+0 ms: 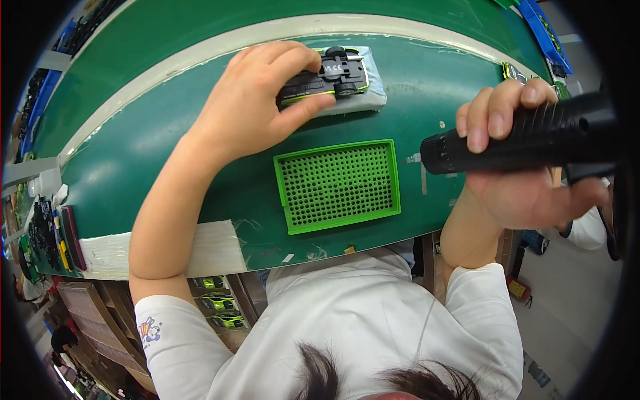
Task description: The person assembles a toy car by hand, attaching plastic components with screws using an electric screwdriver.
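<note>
A toy car lies wheels up, its black underside and yellow-green edge showing, on a pale blue wrapped block. My left hand grips the car from the left, with fingers over its far side and thumb along the near side. In my right hand is a black powered screwdriver, held level with its narrower end to the left. It hangs apart from the car. Between my arms sits a bright green tray with rows of small holes; whether they hold screws I cannot tell.
The green worktop curves around me, with a white strip along its far side. At the left edge are pens or tools. More toy cars sit in a box below the table. Blue bins stand far right.
</note>
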The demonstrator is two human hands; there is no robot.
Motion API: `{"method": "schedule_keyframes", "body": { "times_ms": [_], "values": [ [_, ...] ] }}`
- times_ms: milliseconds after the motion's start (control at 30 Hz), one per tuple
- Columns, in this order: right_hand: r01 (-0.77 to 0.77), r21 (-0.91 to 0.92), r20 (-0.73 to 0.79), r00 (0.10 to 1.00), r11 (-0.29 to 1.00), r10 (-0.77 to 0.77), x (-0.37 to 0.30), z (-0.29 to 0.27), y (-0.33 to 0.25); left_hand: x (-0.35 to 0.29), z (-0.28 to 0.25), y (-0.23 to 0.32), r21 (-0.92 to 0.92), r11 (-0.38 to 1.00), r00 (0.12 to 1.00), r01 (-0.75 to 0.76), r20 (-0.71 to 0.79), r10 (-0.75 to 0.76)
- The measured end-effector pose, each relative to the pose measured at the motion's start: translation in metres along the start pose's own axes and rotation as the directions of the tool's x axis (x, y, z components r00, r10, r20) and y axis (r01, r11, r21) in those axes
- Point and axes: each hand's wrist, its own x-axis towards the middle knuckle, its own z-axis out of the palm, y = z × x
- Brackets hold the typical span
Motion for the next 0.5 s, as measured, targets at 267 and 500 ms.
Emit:
{"method": "schedule_keyframes", "body": {
  "times_ms": [267,500],
  "values": [
    [0.042,-0.082,0.078,0.996,0.996,-0.035,-0.008,0.011,0.008,0.002,0.002,-0.002,-0.058,0.998,1.0,0.015,0.013,-0.014],
    [0.044,-0.236,0.057,0.998,0.971,-0.031,-0.018,0.031,0.009,0.002,0.0,0.003,-0.078,0.996,0.999,0.045,0.015,-0.044]
  ]
}}
